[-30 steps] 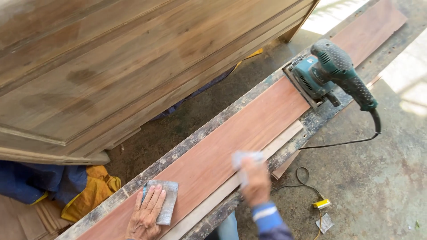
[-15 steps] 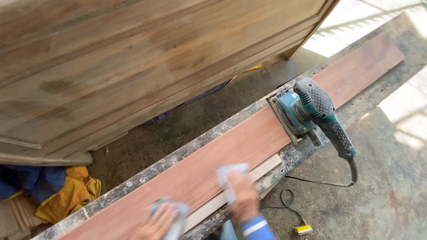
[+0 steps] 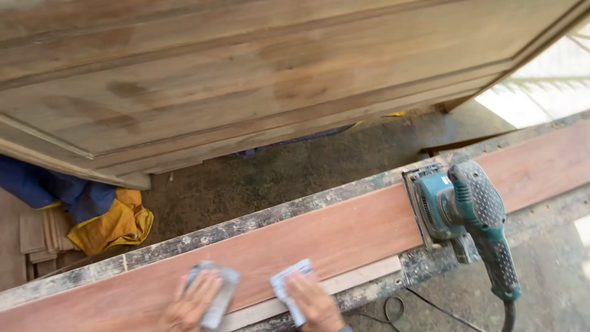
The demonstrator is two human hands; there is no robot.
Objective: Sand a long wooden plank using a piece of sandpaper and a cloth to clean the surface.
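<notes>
The left hand (image 3: 189,301) lies flat with fingers spread on a grey sheet of sandpaper (image 3: 216,294), pressing it on the reddish wooden board (image 3: 344,237). The right hand (image 3: 313,302) presses a 2nd sandpaper sheet (image 3: 289,284) on the same board, just beside the first; neither hand is closed around its sheet. The board rests along the paint-stained counter (image 3: 246,222). To the right, a teal electric sander (image 3: 458,212) stands on the board. Behind, a large wooden panel (image 3: 258,74) leans over yellow and blue cloths (image 3: 104,221).

Both hands motion-blurred, left hand (image 3: 187,304) and right hand (image 3: 316,307) cut off below, sander's (image 3: 464,212) cord cropped
</notes>
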